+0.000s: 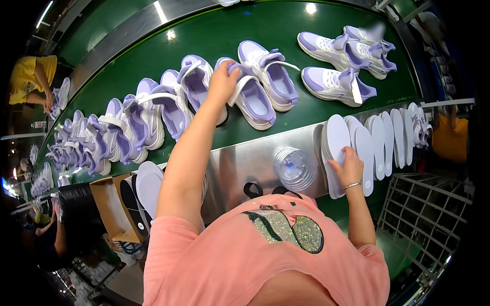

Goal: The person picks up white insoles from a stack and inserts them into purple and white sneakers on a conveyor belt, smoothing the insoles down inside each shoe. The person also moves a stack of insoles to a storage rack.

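gripping a shoe (256, 101), left hand (222, 83) partly hides it; right hand (350, 170) touches insoles (337, 136), hold unclear.

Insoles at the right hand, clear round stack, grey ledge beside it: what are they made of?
Insoles: probably foam, maybe fabric-faced; matte and pale, no glare.
Clear round stack: likely thin plastic, glossy; see-through, with bright highlights along its rims.
Grey ledge: looks like bare steel, satin finish; silvery, with soft, blurred reflections. Exact alloy can't be told.
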A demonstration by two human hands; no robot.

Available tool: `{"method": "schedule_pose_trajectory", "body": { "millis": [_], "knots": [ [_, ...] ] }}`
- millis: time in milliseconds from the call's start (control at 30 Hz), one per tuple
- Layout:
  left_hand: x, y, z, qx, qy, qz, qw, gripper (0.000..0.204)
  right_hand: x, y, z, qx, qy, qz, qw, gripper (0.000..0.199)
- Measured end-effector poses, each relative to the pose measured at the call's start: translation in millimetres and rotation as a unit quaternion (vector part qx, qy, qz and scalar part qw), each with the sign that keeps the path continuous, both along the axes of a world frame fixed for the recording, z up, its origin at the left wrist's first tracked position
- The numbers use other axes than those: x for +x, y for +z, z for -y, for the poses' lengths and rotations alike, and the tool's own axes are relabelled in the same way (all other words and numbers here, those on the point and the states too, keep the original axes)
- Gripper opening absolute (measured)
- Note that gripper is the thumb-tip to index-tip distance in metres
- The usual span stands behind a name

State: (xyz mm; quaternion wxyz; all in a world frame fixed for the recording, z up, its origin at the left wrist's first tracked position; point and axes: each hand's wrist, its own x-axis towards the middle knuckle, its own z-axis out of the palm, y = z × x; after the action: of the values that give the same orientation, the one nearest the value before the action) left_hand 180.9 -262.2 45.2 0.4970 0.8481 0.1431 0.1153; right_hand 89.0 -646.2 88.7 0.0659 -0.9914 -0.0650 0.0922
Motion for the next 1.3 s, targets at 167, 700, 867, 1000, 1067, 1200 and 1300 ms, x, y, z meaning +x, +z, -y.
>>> {"method": "schedule_pose_trajectory", "body": {
  "millis": [167, 700, 867, 1000, 1067, 1200, 1300],
  "knots": [
    [3, -17, -8, -0.173, 0.071, -0.061, 0.981, 0.036, 7, 17, 10, 0.046, 0.057, 0.107, 0.992, 0.03],
    [-16, -35, 10, -0.013, 0.081, -0.032, 0.996, 0.037, 84, -32, -244, -0.075, 0.354, -0.024, 0.932, 0.016],
    [-13, -37, 18, 0.01, 0.111, -0.045, 0.993, 0.038, 65, 4, -204, -0.086, 0.37, 0.039, 0.924, 0.026],
    [-15, -34, 22, 0.034, 0.13, -0.048, 0.99, 0.039, 66, 31, -195, -0.136, 0.353, -0.025, 0.925, 0.019],
    [-14, -33, 23, 0.031, 0.128, -0.041, 0.99, 0.04, 74, 25, -195, -0.101, 0.393, -0.012, 0.914, 0.015],
    [-14, -35, 21, 0.006, 0.119, -0.028, 0.993, 0.038, 85, 8, -226, -0.133, 0.465, -0.061, 0.873, 0.015],
    [-18, -33, 17, -0.039, 0.11, -0.025, 0.993, 0.038, 98, -24, -249, -0.057, 0.366, -0.106, 0.923, 0.018]
  ]
}}
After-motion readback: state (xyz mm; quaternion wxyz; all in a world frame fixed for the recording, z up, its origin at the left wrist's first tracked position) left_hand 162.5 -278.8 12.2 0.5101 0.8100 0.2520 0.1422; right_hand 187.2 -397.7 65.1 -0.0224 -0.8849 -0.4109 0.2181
